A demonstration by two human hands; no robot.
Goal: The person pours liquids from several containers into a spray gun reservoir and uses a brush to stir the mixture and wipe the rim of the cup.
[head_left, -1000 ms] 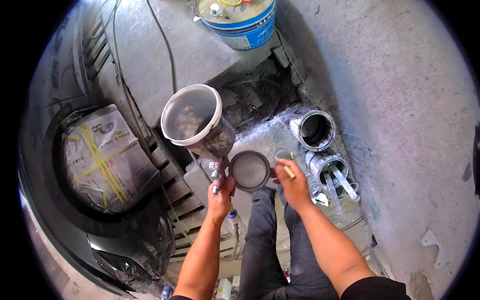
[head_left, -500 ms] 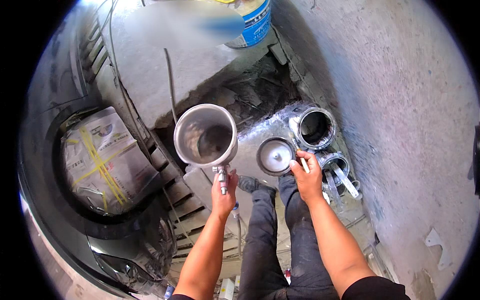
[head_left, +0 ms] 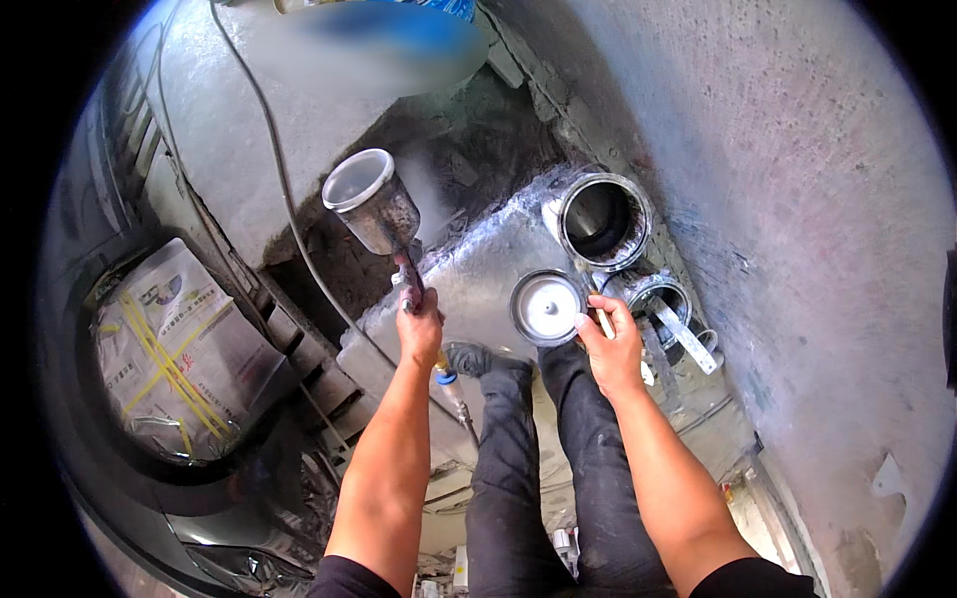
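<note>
Moved the spray gun [head_left: 387, 221] leftward and outward, with the left grip [head_left: 421, 329] wrapped around its handle. Holding a round lid [head_left: 548, 307] and brush [head_left: 604, 321] in the closed right grip [head_left: 613, 351], beside an open can [head_left: 562, 221].

The light is cool and uneven, its source out of view. The slab [head_left: 319, 125] at 10 o'clock is pale and bright, while the pit [head_left: 454, 164] near 12 sinks into shadow. The disc [head_left: 535, 299], toward 3, shines white; the can [head_left: 555, 221] at 2 is black inside. The car [head_left: 110, 488] at 8 lies dark. An oval blur [head_left: 369, 50] past 11 hides detail. Straight edges bow outward near the black-cornered rim; the middle looks fairly sharp.
</note>
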